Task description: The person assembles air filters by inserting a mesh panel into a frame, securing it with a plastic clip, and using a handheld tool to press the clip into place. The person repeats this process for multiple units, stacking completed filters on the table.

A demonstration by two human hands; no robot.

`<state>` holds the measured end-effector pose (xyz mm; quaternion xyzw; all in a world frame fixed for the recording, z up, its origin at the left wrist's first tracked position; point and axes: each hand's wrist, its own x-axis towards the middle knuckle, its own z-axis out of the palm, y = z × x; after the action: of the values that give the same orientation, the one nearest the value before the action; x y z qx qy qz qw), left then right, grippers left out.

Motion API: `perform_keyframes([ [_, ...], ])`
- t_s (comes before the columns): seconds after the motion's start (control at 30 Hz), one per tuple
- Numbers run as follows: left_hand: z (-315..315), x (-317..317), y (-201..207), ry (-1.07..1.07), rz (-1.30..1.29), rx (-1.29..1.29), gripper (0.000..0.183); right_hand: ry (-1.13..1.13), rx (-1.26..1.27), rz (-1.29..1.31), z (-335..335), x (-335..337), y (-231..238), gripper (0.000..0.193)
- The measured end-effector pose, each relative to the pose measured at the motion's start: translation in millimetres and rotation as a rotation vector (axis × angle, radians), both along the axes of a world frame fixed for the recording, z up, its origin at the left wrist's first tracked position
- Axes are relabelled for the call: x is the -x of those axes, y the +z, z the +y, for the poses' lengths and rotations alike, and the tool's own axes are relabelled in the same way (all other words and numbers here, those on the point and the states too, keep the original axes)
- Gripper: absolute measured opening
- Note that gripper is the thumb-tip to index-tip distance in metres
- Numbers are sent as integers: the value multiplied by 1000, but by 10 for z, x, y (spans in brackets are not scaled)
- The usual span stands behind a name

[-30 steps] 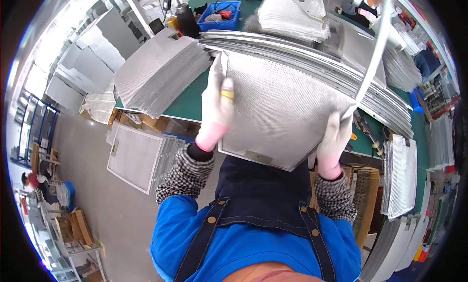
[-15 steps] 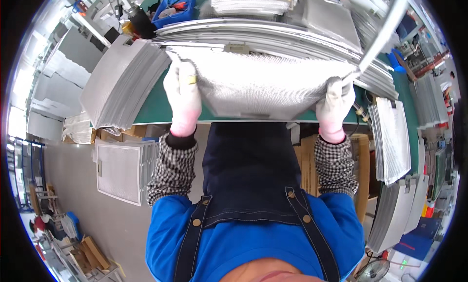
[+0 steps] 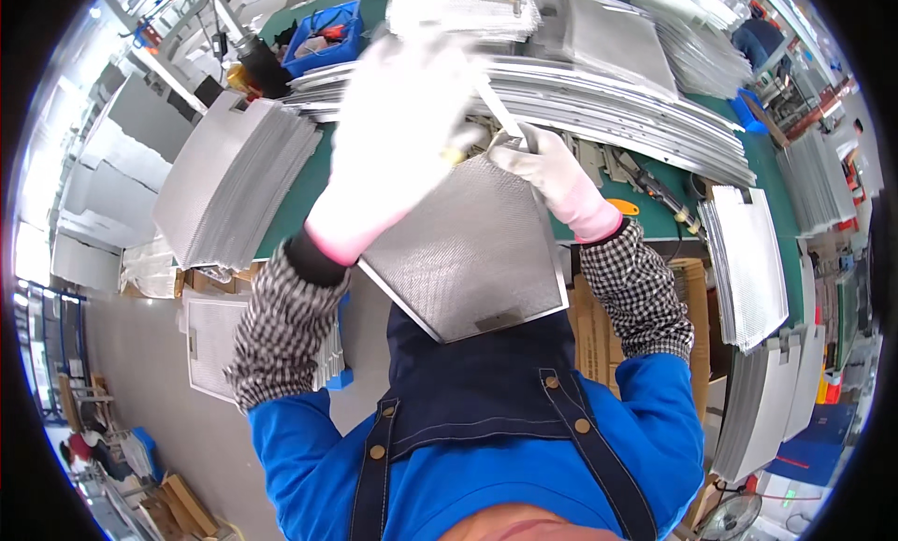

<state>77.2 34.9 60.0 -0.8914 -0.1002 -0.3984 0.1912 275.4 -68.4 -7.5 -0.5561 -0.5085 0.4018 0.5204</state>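
A silvery mesh filter panel is tilted in front of my apron, with thin metal edging along its lower sides and a dark label near its bottom corner. My right hand, in a white glove with a pink cuff, is closed on the panel's upper right corner. A light metal strip runs up and left from that corner and passes behind my left hand. My left hand is raised above the panel's upper left side. Motion smears its fingers, so what it holds cannot be made out; a yellow patch shows on its glove.
Long metal strips lie across the green bench. Mesh panel stacks stand at the left and right. A blue bin sits at the back left. A dark hand tool lies right of my right hand.
The panel has turned from lying wide between both hands to hanging with a corner toward me. My right hand moved left with it; my left hand rose and moved rightward.
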Motion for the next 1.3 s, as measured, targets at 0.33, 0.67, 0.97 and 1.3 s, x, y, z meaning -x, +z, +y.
perform_keyframes([
  [0.33, 129, 51, -171, -136, 478, 943, 30, 151, -16, -294, 92, -62, 139, 26],
  [0.67, 267, 163, -411, -132, 623, 881, 30, 292, 243, -665, -345, -880, 317, 28],
  [0.97, 206, -121, -493, -342, 555, 988, 31, 436, -179, -863, -129, -456, 200, 33],
  [1.3, 83, 279, -895, -237, 134, 815, 33, 503, 49, -722, 63, -207, 269, 25],
])
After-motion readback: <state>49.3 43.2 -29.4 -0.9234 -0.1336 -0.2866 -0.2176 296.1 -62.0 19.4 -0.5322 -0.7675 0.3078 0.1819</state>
